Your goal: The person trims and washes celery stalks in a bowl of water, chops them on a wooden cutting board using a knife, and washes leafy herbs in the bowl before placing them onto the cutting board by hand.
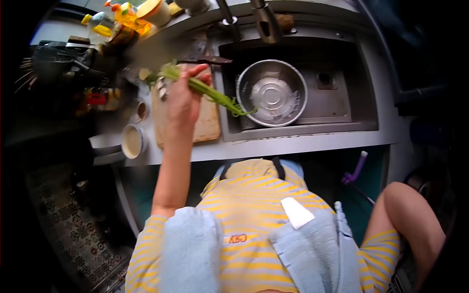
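My left hand [184,100] is closed around a bunch of long green vegetable stalks [215,95]. It holds them over the wooden cutting board [207,129], and their thin ends reach right to the rim of a metal bowl [272,93] in the sink. Small pale pieces [162,90] lie on the board, left of my hand. A knife [212,59] rests near the board's far edge, partly hidden. On the right side my bent arm shows, but my right hand is out of the frame.
The sink [337,117] has a faucet [266,24] over its back edge. A small white bowl [133,140] stands at the counter's front left. Bottles [129,19] and a lidded tub [154,12] crowd the back left. A light blue towel [193,244] hangs over my shirt.
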